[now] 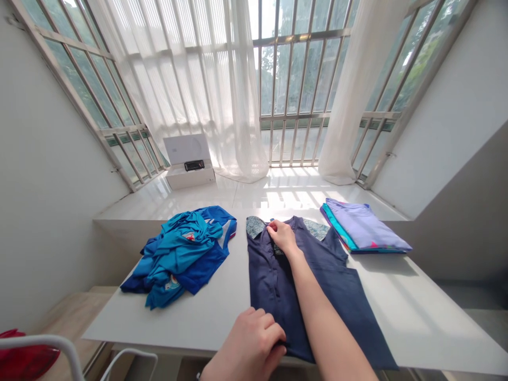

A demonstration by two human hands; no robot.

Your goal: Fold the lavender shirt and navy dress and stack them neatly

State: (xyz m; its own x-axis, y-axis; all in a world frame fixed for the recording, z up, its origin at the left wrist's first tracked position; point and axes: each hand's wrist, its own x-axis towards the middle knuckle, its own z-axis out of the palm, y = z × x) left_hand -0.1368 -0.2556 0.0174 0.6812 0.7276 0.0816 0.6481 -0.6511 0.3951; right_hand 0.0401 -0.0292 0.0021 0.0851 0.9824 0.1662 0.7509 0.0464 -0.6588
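Observation:
A navy shirt (333,296) with a patterned lining at the neck and shoulders lies spread on the white table (214,317). At its neckline, my right hand (282,236) is closed in a pinch on the fabric beside the front placket. My left hand (256,336) is by the lower left edge of the shirt, fingers curled and thumb drawn toward them at the fabric. What lies between those fingers is partly hidden. My right forearm crosses over the middle of the shirt and covers part of it.
Left on the table is a crumpled heap of blue clothes (186,254). A stack of folded clothes (369,227), lavender on top, sits at the right back. On the window ledge stands an open white box (190,177) holding a dark device. A white chair frame (67,346) is at lower left.

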